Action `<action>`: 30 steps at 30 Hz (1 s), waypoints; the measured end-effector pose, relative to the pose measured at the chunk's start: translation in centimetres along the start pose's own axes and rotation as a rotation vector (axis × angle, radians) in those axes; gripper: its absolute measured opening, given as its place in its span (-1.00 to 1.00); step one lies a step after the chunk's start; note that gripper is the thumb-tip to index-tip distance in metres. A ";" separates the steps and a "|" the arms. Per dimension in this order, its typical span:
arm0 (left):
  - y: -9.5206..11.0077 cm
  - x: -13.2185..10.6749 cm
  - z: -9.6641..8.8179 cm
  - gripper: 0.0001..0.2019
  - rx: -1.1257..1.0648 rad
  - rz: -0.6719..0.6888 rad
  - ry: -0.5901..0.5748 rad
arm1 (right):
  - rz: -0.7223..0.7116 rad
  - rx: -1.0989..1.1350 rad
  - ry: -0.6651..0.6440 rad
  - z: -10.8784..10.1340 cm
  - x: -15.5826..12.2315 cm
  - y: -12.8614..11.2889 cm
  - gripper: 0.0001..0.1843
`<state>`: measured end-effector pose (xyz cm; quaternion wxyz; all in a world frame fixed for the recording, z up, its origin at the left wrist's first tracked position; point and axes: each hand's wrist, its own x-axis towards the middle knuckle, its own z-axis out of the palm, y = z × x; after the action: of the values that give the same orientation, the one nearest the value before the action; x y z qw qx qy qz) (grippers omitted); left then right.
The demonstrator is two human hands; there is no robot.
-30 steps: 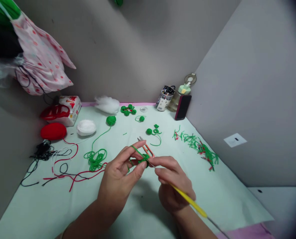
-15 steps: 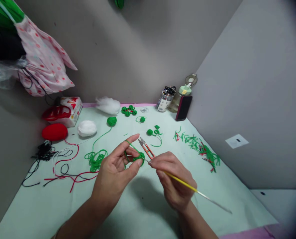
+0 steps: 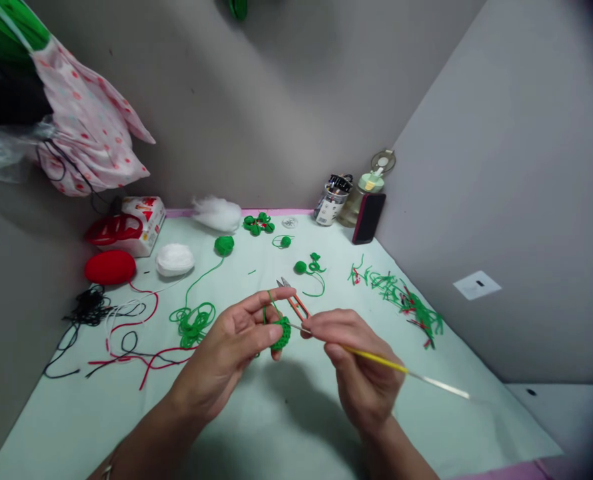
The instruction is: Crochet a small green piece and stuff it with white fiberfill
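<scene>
Between thumb and fingers, my left hand [image 3: 236, 340] pinches a small green crochet piece [image 3: 281, 333], with green yarn running over the raised index finger. My right hand [image 3: 359, 367] grips a crochet hook [image 3: 379, 359] with a yellow handle like a pen. The hook's metal tip meets the upper edge of the green piece. Just behind both hands, orange thread snips [image 3: 296, 307] lie on the cloth, partly covered by fingers. A loose heap of green yarn [image 3: 194, 325] rests left of my left hand, joined by a strand to a green yarn ball [image 3: 223, 246].
Red yarn [image 3: 110, 267], white yarn [image 3: 174, 259] and a tangle of black cord [image 3: 94, 305] lie at left. White stuffing [image 3: 219, 215] and finished green pieces [image 3: 258, 224] sit along the back. Green yarn scraps [image 3: 396, 293] and a propped phone [image 3: 369, 219] are at right.
My left hand has turned the green piece so its flat face shows more, and its index finger has lowered. My right hand has shifted slightly right, and the hook lies flatter.
</scene>
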<state>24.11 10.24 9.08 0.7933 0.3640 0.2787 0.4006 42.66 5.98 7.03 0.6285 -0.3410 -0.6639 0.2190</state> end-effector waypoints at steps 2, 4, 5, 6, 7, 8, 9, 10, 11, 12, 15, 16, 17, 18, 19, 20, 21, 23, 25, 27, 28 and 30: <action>0.2 0.1 -0.4 -0.62 0.051 0.015 -0.027 | 0.123 0.158 0.043 0.0 0.3 0.1 -0.75; 0.3 0.1 -0.6 -0.61 0.075 0.015 -0.057 | 0.238 0.312 0.078 0.0 0.6 0.2 -0.81; 0.3 0.2 -0.7 -0.60 0.077 0.013 -0.064 | 0.283 0.377 0.096 0.1 0.8 0.2 -0.84; 0.3 0.2 -0.7 -0.61 0.076 0.013 -0.065 | 0.320 0.432 0.113 0.1 1.0 0.3 -0.85; 0.3 0.2 -0.7 -0.61 0.072 0.013 -0.064 | 0.352 0.475 0.127 0.1 1.2 0.3 -0.86; 0.2 0.3 -0.7 -0.62 0.069 0.014 -0.062 | 0.378 0.506 0.136 0.1 1.4 0.4 -0.87; 0.2 0.3 -0.7 -0.63 0.069 0.012 -0.059 | 0.403 0.525 0.141 0.2 1.5 0.4 -0.87; 0.1 0.3 -0.7 -0.63 0.073 0.010 -0.051 | 0.422 0.539 0.143 0.2 1.6 0.4 -0.86; -0.1 0.3 -0.7 -0.63 0.086 0.009 -0.040 | 0.432 0.548 0.139 0.3 1.6 0.5 -0.86; -0.2 0.3 -0.6 -0.62 0.105 0.012 -0.025 | 0.426 0.543 0.132 0.4 1.5 0.5 -0.86; -0.9 0.2 -0.5 -0.62 0.179 0.041 0.009 | 0.301 0.353 0.111 0.7 1.1 0.5 -0.86; -1.1 0.1 -0.4 -0.61 0.193 0.052 0.005 | 0.238 0.243 0.096 0.9 0.9 0.5 -0.86; -1.3 0.1 -0.4 -0.61 0.195 0.059 -0.004 | 0.179 0.143 0.076 1.0 0.8 0.4 -0.83; -1.5 0.1 -0.3 -0.60 0.186 0.060 -0.006 | 0.130 0.067 0.059 1.1 0.7 0.4 -0.79; -1.6 0.1 -0.1 -0.59 0.169 0.055 0.000 | 0.096 0.023 0.047 1.2 0.6 0.3 -0.75; -1.7 0.1 0.0 -0.57 0.146 0.047 0.017 | 0.072 0.004 0.044 1.3 0.5 0.3 -0.71; -1.8 0.1 0.1 -0.55 0.120 0.040 0.039 | 0.056 -0.011 0.048 1.4 0.4 0.3 -0.68; -1.8 0.1 0.5 -0.50 0.071 0.038 0.088 | 0.009 -0.099 0.069 1.5 0.0 0.5 -0.64; -1.9 0.0 0.8 -0.46 0.021 0.044 0.113 | -0.110 -0.286 0.048 1.5 -0.5 0.7 -0.58; -1.9 0.1 1.0 -0.47 -0.051 -0.004 0.098 | -0.220 -0.442 0.001 1.4 -0.9 0.9 -0.50; -1.8 0.1 0.9 -0.49 -0.098 -0.048 0.070 | -0.230 -0.452 -0.010 1.3 -1.0 0.9 -0.50; -1.6 0.3 0.7 -0.55 -0.187 -0.124 -0.006 | -0.140 -0.310 0.032 1.1 -0.6 0.8 -0.58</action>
<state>25.46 9.60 8.20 0.8479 0.2715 0.2599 0.3738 41.75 6.21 5.87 0.5925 -0.3901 -0.7019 0.0640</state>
